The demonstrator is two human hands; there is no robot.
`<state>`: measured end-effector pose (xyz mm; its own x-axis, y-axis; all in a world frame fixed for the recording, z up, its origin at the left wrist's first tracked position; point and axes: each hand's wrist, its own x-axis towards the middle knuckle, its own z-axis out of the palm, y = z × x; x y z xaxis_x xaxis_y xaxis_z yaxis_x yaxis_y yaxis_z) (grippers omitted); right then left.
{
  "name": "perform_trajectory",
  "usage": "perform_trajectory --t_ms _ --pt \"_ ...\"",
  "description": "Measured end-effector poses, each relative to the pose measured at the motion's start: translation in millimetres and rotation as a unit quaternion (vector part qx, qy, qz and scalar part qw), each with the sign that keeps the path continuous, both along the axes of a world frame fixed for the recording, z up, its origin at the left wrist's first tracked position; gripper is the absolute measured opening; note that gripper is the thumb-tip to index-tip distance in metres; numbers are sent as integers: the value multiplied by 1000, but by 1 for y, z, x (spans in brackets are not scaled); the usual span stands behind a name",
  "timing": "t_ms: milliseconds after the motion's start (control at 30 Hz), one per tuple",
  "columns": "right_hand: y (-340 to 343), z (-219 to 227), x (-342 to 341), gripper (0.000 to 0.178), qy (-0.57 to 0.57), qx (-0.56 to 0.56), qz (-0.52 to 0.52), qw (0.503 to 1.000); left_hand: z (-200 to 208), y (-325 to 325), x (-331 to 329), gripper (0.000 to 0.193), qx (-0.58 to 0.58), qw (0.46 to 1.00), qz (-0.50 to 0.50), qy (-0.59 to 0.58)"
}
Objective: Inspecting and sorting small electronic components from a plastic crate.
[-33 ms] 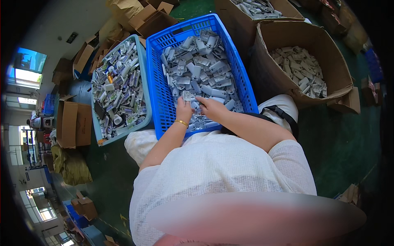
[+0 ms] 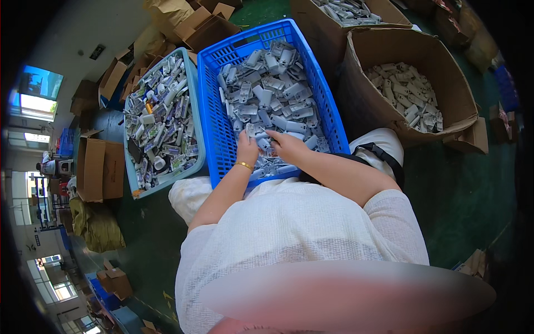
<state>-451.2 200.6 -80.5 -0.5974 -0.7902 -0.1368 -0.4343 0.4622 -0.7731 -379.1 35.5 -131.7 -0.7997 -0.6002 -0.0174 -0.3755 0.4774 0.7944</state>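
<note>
Over the near part of a blue plastic crate [image 2: 207, 106], my left hand [image 2: 247, 150] is closed on a small white-and-clear plastic casing [image 2: 251, 131]. Just to its right, my right hand [image 2: 290, 149] has its fingers bent and pressed together by the same casing; what lies in them is too small to make out. Beneath both hands is a heap of similar greyish-white casings [image 2: 266, 97] filling the crate. The crate's near end rests between my knees.
Left of the crate stands a pale blue tub [image 2: 201, 139] of mixed small plastic devices. At the right is a cardboard box [image 2: 361, 106] with white casings, and behind it another box [image 2: 389, 22] of parts. An open carton [image 2: 92, 170] and a yellowish sack [image 2: 97, 225] sit further left.
My left hand has shifted very slightly left with the casing. My right hand looks the same.
</note>
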Motion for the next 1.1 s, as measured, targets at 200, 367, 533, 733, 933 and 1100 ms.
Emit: perform_trajectory --t_ms 200,367,533,733,933,1100 --pt "10 -17 -5 42 -47 143 36 988 -8 -36 -27 33 -182 882 -106 -421" --pt "6 -23 -5 44 -76 172 31 982 50 20 -114 20 329 920 -107 -183" --pt "10 -21 -10 44 -84 134 4 987 182 104 -161 40 521 804 -262 116" --pt "8 -24 -17 44 -108 68 -104 986 88 54 -149 21 333 927 -90 146" --pt "1 -49 -25 41 -179 -168 -255 935 -90 -30 -52 42 -154 945 -134 -255" --pt "4 -40 -21 40 -399 -156 -281 859 -118 4 -37 53 -36 820 -403 -406"
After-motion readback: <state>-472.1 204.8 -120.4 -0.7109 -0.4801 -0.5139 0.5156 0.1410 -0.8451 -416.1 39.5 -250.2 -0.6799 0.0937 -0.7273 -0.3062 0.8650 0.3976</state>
